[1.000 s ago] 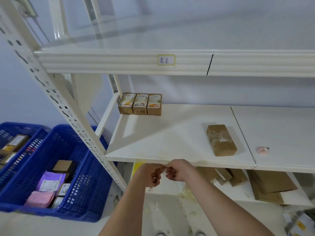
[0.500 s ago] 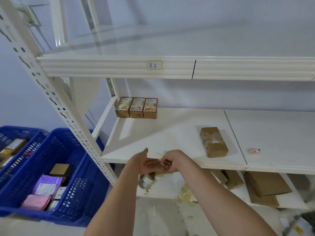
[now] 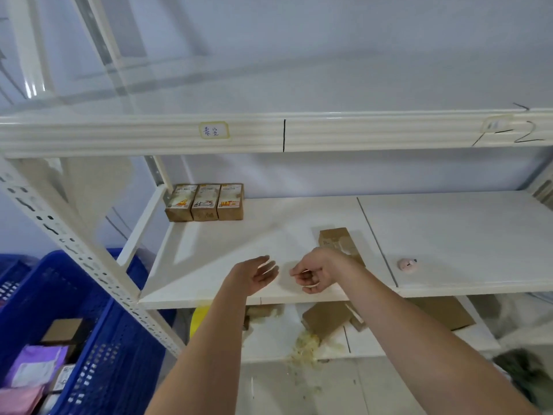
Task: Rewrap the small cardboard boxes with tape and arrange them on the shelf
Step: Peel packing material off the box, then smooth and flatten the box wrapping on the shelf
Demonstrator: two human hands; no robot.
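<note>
Small cardboard box (image 3: pixel 336 241), plain brown with a pale patch of tape on top, lies flat on the white shelf (image 3: pixel 209 250), partly hidden behind the right hand (image 3: pixel 318 271). That hand's fingers are curled, pinching something thin; what it is cannot be told. The left hand (image 3: pixel 257 275) hovers just beside it, fingers relaxed, holding nothing. Three printed boxes (image 3: pixel 205 202) stand side by side at the shelf's back left corner.

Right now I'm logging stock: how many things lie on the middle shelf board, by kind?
Labelled small boxes in the back left row: 3
Plain brown cardboard box, partly behind the right hand: 1
Small pink object: 1
Total: 5
</note>
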